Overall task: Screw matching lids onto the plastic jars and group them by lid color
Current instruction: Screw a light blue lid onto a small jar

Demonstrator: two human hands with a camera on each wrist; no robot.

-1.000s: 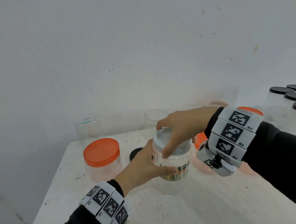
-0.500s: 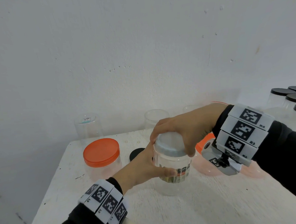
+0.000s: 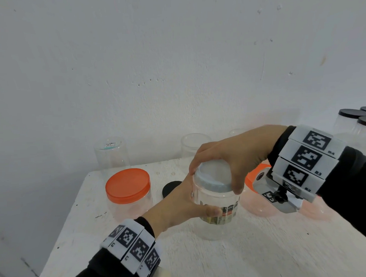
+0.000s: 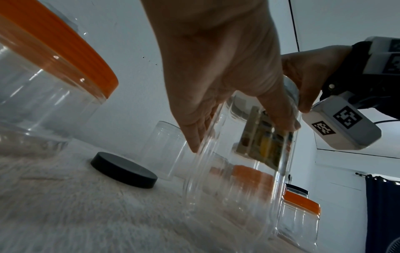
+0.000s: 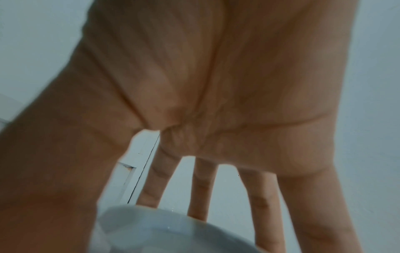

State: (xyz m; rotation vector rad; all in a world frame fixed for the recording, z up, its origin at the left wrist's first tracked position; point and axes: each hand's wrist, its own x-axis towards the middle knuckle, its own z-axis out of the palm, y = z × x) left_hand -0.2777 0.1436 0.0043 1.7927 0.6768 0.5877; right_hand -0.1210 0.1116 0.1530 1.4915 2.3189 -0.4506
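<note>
A clear plastic jar (image 3: 217,223) with a colourful label stands at the middle of the white table (image 3: 237,260). My left hand (image 3: 182,204) grips its body from the left, thumb across the label. A pale grey-white lid (image 3: 212,176) sits on the jar's mouth, and my right hand (image 3: 227,157) holds it from above with fingers and thumb curled round its rim. The left wrist view shows the jar (image 4: 238,179) under my left hand (image 4: 220,85). Seen from the right wrist, the lid (image 5: 173,231) lies below my fingers (image 5: 262,205).
An orange-lidded jar (image 3: 128,191) stands to the left, a loose black lid (image 3: 171,188) behind my left hand. Open clear jars (image 3: 112,154) line the wall. Orange-lidded jars (image 3: 256,177) sit behind my right wrist, black-lidded jars (image 3: 355,121) at far right. The table's left edge is close.
My right hand has turned on the lid, its fingers swinging round from the front to the left and back of the rim. My left hand and the jar stay put.
</note>
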